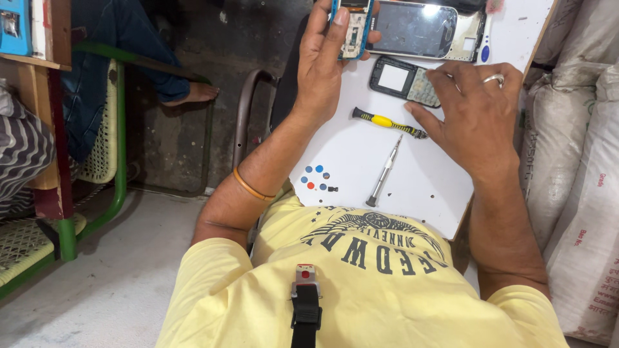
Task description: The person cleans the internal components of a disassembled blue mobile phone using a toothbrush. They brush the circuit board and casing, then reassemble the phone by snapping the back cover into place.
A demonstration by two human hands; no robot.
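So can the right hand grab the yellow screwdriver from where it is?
Probably yes. The right hand rests on the black phone cover, and the yellow-handled screwdriver lies on the white board just beside its fingers, with nothing between them.

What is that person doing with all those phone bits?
A person sits at a white board with phone parts on it. Their left hand holds up a small opened phone with a blue edge. Their right hand rests on a black phone cover with a keypad. A yellow-handled screwdriver, a thin metal screwdriver and tiny buttons lie nearby.
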